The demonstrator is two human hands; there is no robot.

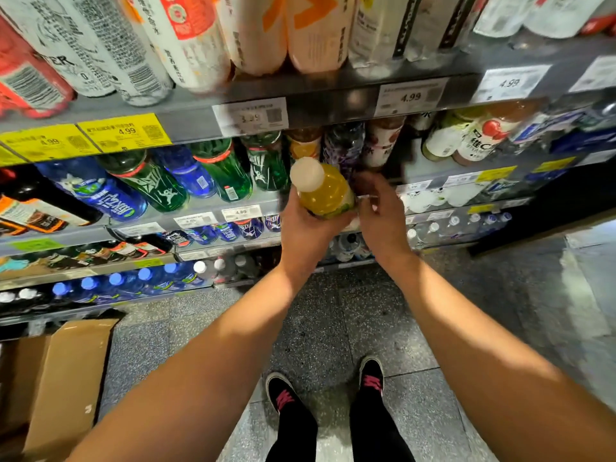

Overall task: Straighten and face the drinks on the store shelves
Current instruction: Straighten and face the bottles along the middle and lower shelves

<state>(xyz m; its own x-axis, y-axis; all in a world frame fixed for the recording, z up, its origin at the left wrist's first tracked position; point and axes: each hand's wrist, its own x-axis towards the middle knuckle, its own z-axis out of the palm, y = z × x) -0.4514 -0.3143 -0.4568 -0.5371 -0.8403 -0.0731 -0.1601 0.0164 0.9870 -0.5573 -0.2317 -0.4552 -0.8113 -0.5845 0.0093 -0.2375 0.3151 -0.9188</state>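
Before the shelves, above black shoes (371,378) on a speckled floor, the left hand (305,228) grips a yellow drink bottle (325,191) (white cap tilted toward the camera). Just beside it, the right hand (380,208) hovers with fingers loosely curled, holding nothing that shows. Behind stand green bottles (226,171) on a shelf (206,205).

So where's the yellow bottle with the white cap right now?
Centre of the head view: the yellow bottle is off the shelf, held by the left hand, with the right hand beside it.

Yellow price tags (125,132) on the upper shelf rail read 4.99, as do two white tags (410,96) farther right (another, lower, shows 4.89 (240,212)).
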